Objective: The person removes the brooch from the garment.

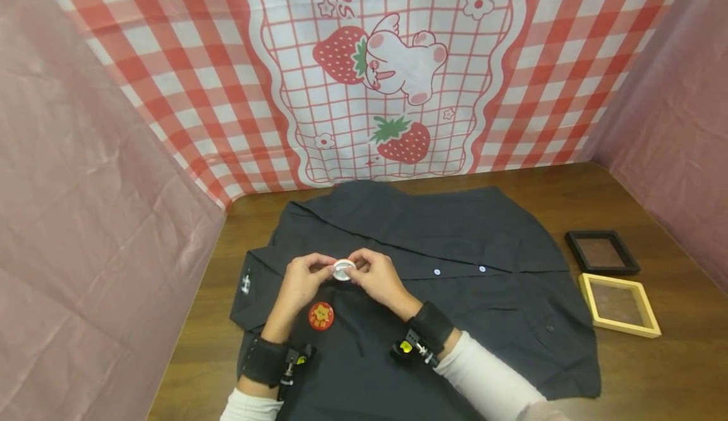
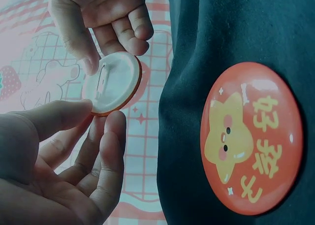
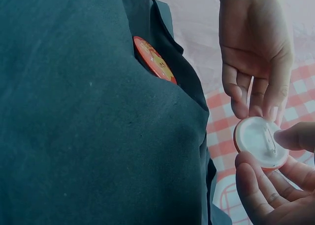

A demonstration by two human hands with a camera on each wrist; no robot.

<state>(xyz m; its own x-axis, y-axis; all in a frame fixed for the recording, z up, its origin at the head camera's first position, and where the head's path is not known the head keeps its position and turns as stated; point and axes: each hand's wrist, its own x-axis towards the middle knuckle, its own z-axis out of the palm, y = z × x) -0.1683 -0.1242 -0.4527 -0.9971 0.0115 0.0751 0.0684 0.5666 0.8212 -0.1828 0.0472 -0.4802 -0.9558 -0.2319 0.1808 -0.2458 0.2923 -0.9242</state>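
Both hands hold a round pin badge (image 1: 343,270) above a dark shirt (image 1: 455,332). Its white back, with a metal pin, faces me, and an orange-red edge shows in the left wrist view. My left hand (image 1: 303,280) pinches one side of the rim between thumb and fingers. On the other side my right hand (image 1: 380,277) grips it, with the thumb (image 3: 298,136) at the pin and the fingers around the rim. A second badge (image 2: 251,139), red with a yellow star and yellow characters, sits face up on the shirt, below the hands in the head view.
The shirt lies spread over a brown wooden table (image 1: 196,320), with two white buttons showing. To its right are a black square frame (image 1: 577,253) and a pale yellow frame (image 1: 622,327). A strawberry-print cloth (image 1: 392,136) hangs behind, with pink cloth (image 1: 102,219) at the sides.
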